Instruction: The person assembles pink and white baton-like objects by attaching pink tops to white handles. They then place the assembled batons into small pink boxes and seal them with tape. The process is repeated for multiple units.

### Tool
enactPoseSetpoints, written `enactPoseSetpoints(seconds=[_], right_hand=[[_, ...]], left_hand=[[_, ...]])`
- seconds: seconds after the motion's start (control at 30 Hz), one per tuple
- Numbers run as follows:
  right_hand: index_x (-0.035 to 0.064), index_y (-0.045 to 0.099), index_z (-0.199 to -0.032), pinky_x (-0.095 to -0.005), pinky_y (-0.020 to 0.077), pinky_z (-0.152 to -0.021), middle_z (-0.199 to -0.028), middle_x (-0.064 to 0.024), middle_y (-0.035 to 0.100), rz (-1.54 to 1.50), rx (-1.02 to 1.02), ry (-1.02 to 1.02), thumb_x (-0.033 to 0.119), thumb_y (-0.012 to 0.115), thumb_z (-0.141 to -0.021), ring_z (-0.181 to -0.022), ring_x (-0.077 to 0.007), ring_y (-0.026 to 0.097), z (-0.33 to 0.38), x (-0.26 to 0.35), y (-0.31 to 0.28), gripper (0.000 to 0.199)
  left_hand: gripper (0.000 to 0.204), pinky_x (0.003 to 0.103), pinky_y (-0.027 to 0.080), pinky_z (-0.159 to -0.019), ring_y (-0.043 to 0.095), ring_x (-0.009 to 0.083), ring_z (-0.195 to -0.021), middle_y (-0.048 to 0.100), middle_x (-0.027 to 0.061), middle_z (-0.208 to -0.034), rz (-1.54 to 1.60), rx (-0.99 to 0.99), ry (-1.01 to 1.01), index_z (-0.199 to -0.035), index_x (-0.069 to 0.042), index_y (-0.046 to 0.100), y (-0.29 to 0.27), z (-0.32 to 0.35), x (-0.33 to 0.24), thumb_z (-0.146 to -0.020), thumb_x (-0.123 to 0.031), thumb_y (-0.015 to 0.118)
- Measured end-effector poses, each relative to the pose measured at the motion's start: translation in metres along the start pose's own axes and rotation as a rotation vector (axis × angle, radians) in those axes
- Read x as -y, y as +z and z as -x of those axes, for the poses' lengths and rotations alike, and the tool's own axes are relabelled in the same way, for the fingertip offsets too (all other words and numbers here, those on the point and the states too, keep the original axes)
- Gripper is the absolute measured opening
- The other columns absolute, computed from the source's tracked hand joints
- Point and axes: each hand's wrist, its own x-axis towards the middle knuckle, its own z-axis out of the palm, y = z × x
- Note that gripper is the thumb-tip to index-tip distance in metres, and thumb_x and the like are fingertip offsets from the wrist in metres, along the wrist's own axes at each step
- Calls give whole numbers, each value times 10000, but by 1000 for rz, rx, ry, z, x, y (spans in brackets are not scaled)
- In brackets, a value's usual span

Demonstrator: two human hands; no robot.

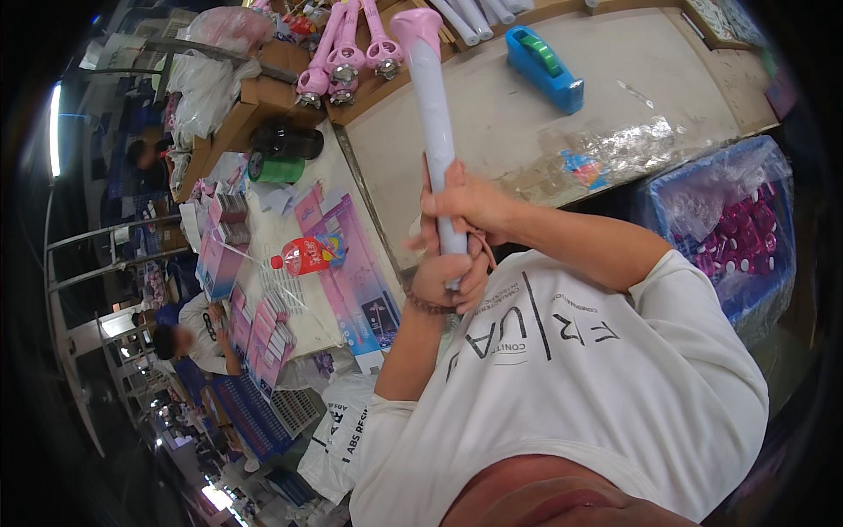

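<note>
A long pale-white rod with a flared pink end point(430, 97) stands tilted up in front of my chest, its pink end pointing away over the table. My right hand point(474, 200) is closed round its lower middle. Closer to its near end, my left hand point(452, 277) is closed round it too, with a beaded bracelet at that wrist. Fingers and motion blur hide part of the lower rod. At the far left of the table lie several pink toy wands point(347, 57) with silvery tips.
A blue tape dispenser point(544, 70) with green tape sits on the table point(492, 114). White rolls point(465, 22) lie at its far edge. On the left are a red-labelled bottle point(303, 256) and pink-purple boxes point(263, 338). A plastic-lined blue crate point(650, 206) holds magenta pieces at right. Another person point(202, 338) works left.
</note>
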Motion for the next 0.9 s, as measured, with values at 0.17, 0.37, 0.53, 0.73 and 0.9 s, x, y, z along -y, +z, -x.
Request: enactPoseSetpoints(seconds=[0.17, 0.37, 0.53, 0.73, 0.9], right_hand=[[14, 420, -1034, -399, 577, -695, -761, -178, 626, 8, 307, -62, 151, 654, -814, -756, -289, 668, 11, -2, 13, 349], [32, 486, -1028, -322, 531, -580, -682, -95, 627, 422, -16, 132, 190, 714, -767, -615, -196, 646, 16, 43, 25, 381], [28, 584, -725, -327, 494, -560, -644, -97, 640, 1056, -162, 100, 268, 715, -730, -569, -175, 630, 2, 48, 17, 273], [7, 628, -731, -404, 514, -640, -661, -131, 645, 1645, -332, -78, 319, 720, -688, -643, -290, 654, -10, 22, 22, 328], [-21, 586, -994, -399, 545, -528, -709, -173, 654, 1238, -124, 340, 241, 714, -708, -566, -283, 654, 9, 35, 20, 408]], left_hand=[[421, 348, 495, -382, 494, 207, -443, 504, 111, -628, 206, 479, 76, -1105, 13, 440, -22, -12, 23, -802, -170, 666], [562, 402, 549, -784, 637, 269, -958, 566, 204, -1222, -545, 121, -73, -1247, 25, 442, -29, 13, -8, -809, -213, 700], [634, 382, 495, -888, 619, 252, -1007, 601, 173, -1165, -652, -362, 528, -1239, 32, 472, -17, 11, -48, -808, -336, 757], [225, 472, 453, -963, 576, 334, -1109, 600, 186, -1177, -475, -547, 679, -1004, -42, 582, 7, -42, -71, -910, -242, 624], [77, 547, 488, -912, 593, 384, -1082, 632, 129, -1135, -294, 5, 701, -956, -109, 579, 9, -25, -98, -933, -180, 559]])
